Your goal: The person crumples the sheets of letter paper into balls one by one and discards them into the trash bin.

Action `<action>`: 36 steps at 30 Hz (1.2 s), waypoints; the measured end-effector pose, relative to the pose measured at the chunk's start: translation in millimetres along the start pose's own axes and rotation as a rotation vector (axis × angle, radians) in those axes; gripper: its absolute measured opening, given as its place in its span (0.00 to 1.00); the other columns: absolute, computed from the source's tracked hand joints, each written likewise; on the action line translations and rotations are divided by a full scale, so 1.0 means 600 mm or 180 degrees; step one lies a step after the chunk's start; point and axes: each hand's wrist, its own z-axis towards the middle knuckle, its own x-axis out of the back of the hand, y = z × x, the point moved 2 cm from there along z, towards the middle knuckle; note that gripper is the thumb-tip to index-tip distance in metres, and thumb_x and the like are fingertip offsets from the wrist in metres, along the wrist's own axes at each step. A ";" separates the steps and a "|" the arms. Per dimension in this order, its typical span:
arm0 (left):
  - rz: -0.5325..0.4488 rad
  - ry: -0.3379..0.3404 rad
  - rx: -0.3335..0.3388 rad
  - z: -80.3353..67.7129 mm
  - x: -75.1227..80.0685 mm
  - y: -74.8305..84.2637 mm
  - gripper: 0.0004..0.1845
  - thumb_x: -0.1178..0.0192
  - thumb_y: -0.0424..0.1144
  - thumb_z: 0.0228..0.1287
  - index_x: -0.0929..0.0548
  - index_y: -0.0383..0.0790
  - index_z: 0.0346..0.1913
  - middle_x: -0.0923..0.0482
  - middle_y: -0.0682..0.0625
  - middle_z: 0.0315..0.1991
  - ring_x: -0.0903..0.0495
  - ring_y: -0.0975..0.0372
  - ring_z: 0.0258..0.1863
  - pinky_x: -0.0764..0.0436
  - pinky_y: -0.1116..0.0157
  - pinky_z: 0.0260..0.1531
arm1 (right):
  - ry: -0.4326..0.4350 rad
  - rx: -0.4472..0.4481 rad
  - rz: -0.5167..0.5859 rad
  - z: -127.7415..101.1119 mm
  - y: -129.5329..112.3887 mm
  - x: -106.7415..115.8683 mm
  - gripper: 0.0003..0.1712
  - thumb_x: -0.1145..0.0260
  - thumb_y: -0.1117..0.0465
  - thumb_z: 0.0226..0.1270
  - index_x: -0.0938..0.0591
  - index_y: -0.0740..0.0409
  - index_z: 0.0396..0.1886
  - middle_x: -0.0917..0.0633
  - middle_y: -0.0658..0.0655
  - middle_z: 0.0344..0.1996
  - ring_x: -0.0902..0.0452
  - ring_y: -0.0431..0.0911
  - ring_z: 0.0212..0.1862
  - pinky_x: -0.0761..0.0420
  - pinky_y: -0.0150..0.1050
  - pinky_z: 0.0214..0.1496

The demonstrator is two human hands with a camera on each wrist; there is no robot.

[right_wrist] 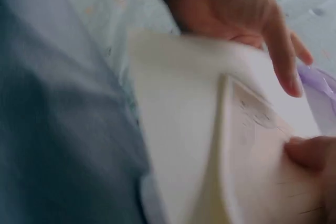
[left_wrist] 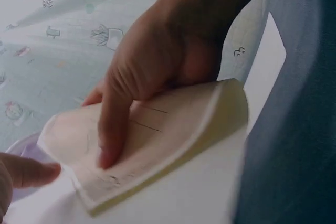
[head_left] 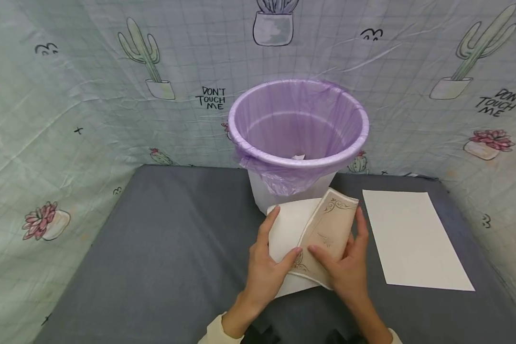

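In the head view my right hand [head_left: 352, 270] grips a folded-looking beige paper [head_left: 324, 234] printed with brown scrollwork, thumb on its face and fingers behind. The left wrist view shows this beige paper [left_wrist: 173, 129] bowed, with a few dark lines on it. My left hand [head_left: 264, 267] holds a white sheet [head_left: 288, 220] that lies behind the beige paper, its thumb close to the beige paper's lower left corner. From the right wrist, the left hand [right_wrist: 236, 14] is seen at the white sheet's far edge, and the right thumb [right_wrist: 310, 152] presses on the beige paper.
Behind the hands stands a white bin with a purple liner [head_left: 298, 162]; a small pale scrap [head_left: 298, 156] shows inside. A blank white sheet [head_left: 417, 239] lies to the right on the dark grey tabletop [head_left: 167, 258]. Cactus-print cloth [head_left: 189, 52] hangs around the table.
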 end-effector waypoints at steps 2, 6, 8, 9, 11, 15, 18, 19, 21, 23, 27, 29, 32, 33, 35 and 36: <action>0.0158 0.0166 0.0096 0.001 -0.003 -0.009 0.47 0.29 0.21 0.47 0.40 0.39 0.71 0.24 0.38 0.55 0.20 0.52 0.48 0.19 0.56 0.41 | -0.0120 0.0190 -0.0403 0.005 -0.010 -0.003 0.68 0.27 0.82 0.44 0.59 0.49 0.77 0.27 0.62 0.55 0.21 0.44 0.43 0.19 0.32 0.35; 0.0328 0.0437 0.0130 0.001 -0.006 -0.031 0.50 0.27 0.23 0.46 0.41 0.42 0.72 0.21 0.41 0.49 0.20 0.55 0.44 0.19 0.58 0.37 | -0.0392 0.0514 -0.1051 0.014 -0.034 -0.002 0.65 0.25 0.78 0.44 0.54 0.56 0.76 0.29 0.63 0.57 0.26 0.40 0.44 0.24 0.28 0.37; 0.0435 0.0555 -0.0084 0.002 -0.001 -0.037 0.48 0.27 0.24 0.46 0.39 0.39 0.71 0.22 0.41 0.48 0.20 0.53 0.43 0.19 0.58 0.37 | -0.0604 0.0583 -0.1371 0.017 -0.039 0.005 0.62 0.24 0.75 0.46 0.51 0.56 0.76 0.28 0.64 0.59 0.26 0.41 0.45 0.24 0.31 0.38; 0.0524 0.0595 -0.0219 0.004 0.003 -0.036 0.46 0.27 0.24 0.46 0.37 0.37 0.70 0.22 0.40 0.47 0.20 0.52 0.43 0.20 0.57 0.37 | -0.0719 0.0633 -0.1483 0.018 -0.034 0.011 0.61 0.23 0.73 0.47 0.50 0.55 0.76 0.29 0.63 0.61 0.26 0.42 0.45 0.24 0.33 0.38; 0.0703 0.0592 -0.0466 0.006 0.012 -0.043 0.42 0.26 0.27 0.48 0.35 0.35 0.68 0.23 0.42 0.48 0.21 0.52 0.43 0.21 0.57 0.39 | -0.0915 0.0709 -0.1670 0.018 -0.023 0.022 0.60 0.22 0.69 0.46 0.48 0.53 0.76 0.28 0.61 0.63 0.25 0.45 0.44 0.23 0.37 0.38; 0.0553 0.0052 -0.0099 0.013 0.026 -0.047 0.43 0.25 0.35 0.50 0.35 0.40 0.68 0.22 0.47 0.51 0.21 0.56 0.46 0.23 0.58 0.43 | -0.1270 0.0739 -0.1628 0.014 -0.031 0.025 0.59 0.22 0.67 0.47 0.47 0.53 0.76 0.22 0.58 0.55 0.22 0.43 0.39 0.22 0.40 0.33; -0.0041 -0.0464 0.0580 0.013 0.026 -0.053 0.43 0.26 0.37 0.50 0.36 0.45 0.69 0.19 0.49 0.48 0.19 0.60 0.45 0.21 0.60 0.42 | -0.1558 0.0689 -0.1425 0.005 -0.038 0.016 0.58 0.22 0.65 0.49 0.47 0.54 0.76 0.19 0.54 0.45 0.22 0.39 0.33 0.22 0.36 0.30; -0.0229 -0.0557 0.0771 0.013 0.025 -0.054 0.41 0.26 0.37 0.51 0.34 0.46 0.68 0.18 0.50 0.47 0.18 0.60 0.43 0.20 0.61 0.41 | -0.1660 0.0651 -0.1348 0.002 -0.039 0.013 0.58 0.23 0.65 0.50 0.48 0.54 0.76 0.19 0.52 0.42 0.22 0.38 0.32 0.22 0.34 0.28; -0.0506 -0.0573 0.1009 0.012 0.023 -0.055 0.33 0.26 0.36 0.51 0.27 0.44 0.62 0.16 0.48 0.42 0.16 0.59 0.36 0.18 0.61 0.34 | -0.1792 0.0596 -0.1259 -0.003 -0.041 0.007 0.57 0.23 0.63 0.51 0.47 0.55 0.76 0.19 0.50 0.37 0.23 0.36 0.30 0.22 0.32 0.27; -0.0672 -0.0424 0.1065 0.013 0.024 -0.055 0.25 0.27 0.34 0.52 0.22 0.40 0.54 0.15 0.45 0.36 0.15 0.56 0.29 0.17 0.61 0.26 | -0.1804 0.0529 -0.1186 -0.005 -0.042 0.003 0.52 0.25 0.63 0.54 0.44 0.54 0.75 0.18 0.50 0.35 0.22 0.36 0.29 0.22 0.32 0.26; -0.0823 -0.0087 0.1041 0.014 0.030 -0.056 0.18 0.27 0.30 0.50 0.19 0.33 0.45 0.15 0.42 0.30 0.16 0.56 0.23 0.18 0.63 0.22 | -0.1507 0.0456 -0.0963 -0.004 -0.039 0.004 0.35 0.31 0.72 0.57 0.29 0.57 0.66 0.15 0.52 0.32 0.19 0.37 0.25 0.21 0.31 0.24; -0.0878 0.0003 0.1012 0.015 0.034 -0.056 0.19 0.27 0.28 0.49 0.19 0.32 0.45 0.16 0.40 0.30 0.16 0.56 0.23 0.18 0.63 0.21 | -0.1321 0.0443 -0.0856 -0.002 -0.038 0.007 0.27 0.33 0.76 0.58 0.23 0.60 0.58 0.14 0.54 0.30 0.18 0.39 0.23 0.21 0.31 0.21; -0.0972 0.0143 0.0983 0.017 0.043 -0.058 0.20 0.27 0.25 0.47 0.19 0.31 0.46 0.16 0.38 0.29 0.16 0.56 0.22 0.18 0.63 0.21 | -0.1096 0.0362 -0.0722 0.001 -0.040 0.012 0.20 0.34 0.78 0.57 0.19 0.64 0.50 0.13 0.57 0.30 0.17 0.41 0.23 0.21 0.32 0.20; -0.0989 0.0212 0.0966 0.018 0.047 -0.059 0.21 0.27 0.24 0.47 0.19 0.31 0.46 0.16 0.37 0.29 0.16 0.55 0.22 0.18 0.63 0.21 | -0.1020 0.0309 -0.0710 0.003 -0.041 0.014 0.18 0.33 0.78 0.57 0.18 0.63 0.48 0.13 0.57 0.30 0.17 0.42 0.23 0.21 0.33 0.20; -0.1066 0.0324 0.0953 0.020 0.055 -0.061 0.22 0.28 0.21 0.45 0.20 0.31 0.47 0.17 0.36 0.30 0.15 0.54 0.23 0.17 0.62 0.21 | -0.0872 0.0147 -0.0670 0.005 -0.045 0.019 0.15 0.32 0.76 0.58 0.16 0.62 0.45 0.13 0.56 0.29 0.17 0.43 0.23 0.21 0.33 0.21; -0.1103 0.0337 0.0954 0.020 0.058 -0.062 0.22 0.28 0.21 0.45 0.20 0.30 0.47 0.17 0.36 0.31 0.15 0.54 0.24 0.17 0.62 0.22 | -0.0815 0.0088 -0.0662 0.006 -0.047 0.021 0.14 0.32 0.75 0.58 0.15 0.61 0.44 0.13 0.55 0.29 0.17 0.43 0.24 0.21 0.33 0.21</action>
